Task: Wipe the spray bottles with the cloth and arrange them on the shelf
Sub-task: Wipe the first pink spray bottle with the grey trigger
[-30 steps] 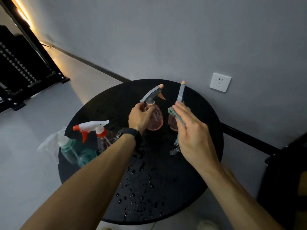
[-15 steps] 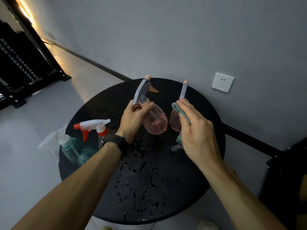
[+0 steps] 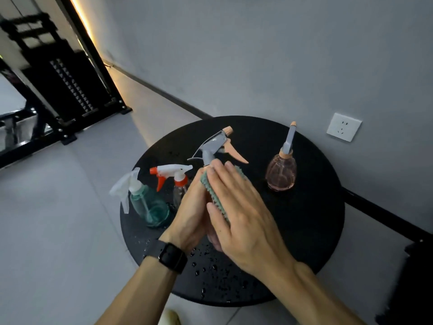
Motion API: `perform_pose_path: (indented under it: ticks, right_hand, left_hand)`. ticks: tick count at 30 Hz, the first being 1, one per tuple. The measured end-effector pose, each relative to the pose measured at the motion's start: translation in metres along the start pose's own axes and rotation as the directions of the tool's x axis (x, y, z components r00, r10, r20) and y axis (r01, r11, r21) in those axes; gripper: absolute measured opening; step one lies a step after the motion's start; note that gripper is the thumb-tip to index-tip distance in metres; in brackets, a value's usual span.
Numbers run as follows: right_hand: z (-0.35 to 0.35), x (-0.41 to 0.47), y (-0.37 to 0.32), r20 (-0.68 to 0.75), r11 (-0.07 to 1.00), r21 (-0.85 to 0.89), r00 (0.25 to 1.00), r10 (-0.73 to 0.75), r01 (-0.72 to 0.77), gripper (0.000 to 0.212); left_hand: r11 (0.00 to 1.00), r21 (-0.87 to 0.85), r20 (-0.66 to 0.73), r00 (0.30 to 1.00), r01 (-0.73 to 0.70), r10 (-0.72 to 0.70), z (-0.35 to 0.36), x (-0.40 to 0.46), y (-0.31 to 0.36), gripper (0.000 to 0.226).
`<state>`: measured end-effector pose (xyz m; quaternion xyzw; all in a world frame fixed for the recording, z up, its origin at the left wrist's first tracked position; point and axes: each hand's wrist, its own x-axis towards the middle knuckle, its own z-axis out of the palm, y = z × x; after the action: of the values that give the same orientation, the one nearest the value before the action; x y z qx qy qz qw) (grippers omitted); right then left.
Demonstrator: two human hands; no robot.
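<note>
While cradled by left hand [image 3: 191, 214], bottle [image 3: 214, 148] under cloth [image 3: 214, 195] (right hand [image 3: 239, 214] fingers flat, together).

One spray bottle with a grey top [image 3: 214, 146] and a peach trigger is held up over the middle of the round black table [image 3: 311, 221]. Its body is hidden. The green bumpy cloth [image 3: 216, 193] is pressed on it, between the left hand [image 3: 191, 212] and the flat right hand [image 3: 239, 207]. A pink see-through bottle [image 3: 281, 174] stands upright at 2 o'clock on the table, with its grey top pointing up. At 9 o'clock stand two more bottles close together: a clear bottle with a white and red-orange top [image 3: 179, 184], and a teal bottle with a white top [image 3: 148, 205] just left of it
</note>
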<state>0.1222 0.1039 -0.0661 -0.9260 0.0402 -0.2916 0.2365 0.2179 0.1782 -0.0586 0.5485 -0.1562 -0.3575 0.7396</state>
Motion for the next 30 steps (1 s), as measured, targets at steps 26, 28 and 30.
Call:
perform_pose_path:
  ticks: [26,28,30]
  right_hand:
    - [-0.001,0.005,-0.004,0.159,0.999,0.003,0.987,0.032,-0.033,0.052]
    - [-0.001,-0.001,-0.006,0.140,1.000,-0.014,0.990,0.005,-0.003,0.053]
    - [-0.002,-0.005,-0.007,0.127,1.000,-0.028,0.992,-0.011,0.015,0.055]
  left_hand:
    - [0.948,-0.289,0.057,0.991,0.134,-0.123,-0.007,0.007,0.006,0.045]
    - [0.945,-0.307,0.026,0.993,0.116,-0.113,-0.008,0.008,0.008,0.045]
    - [0.949,-0.299,0.020,0.995,0.098,-0.096,-0.008,0.008,0.007,0.052]
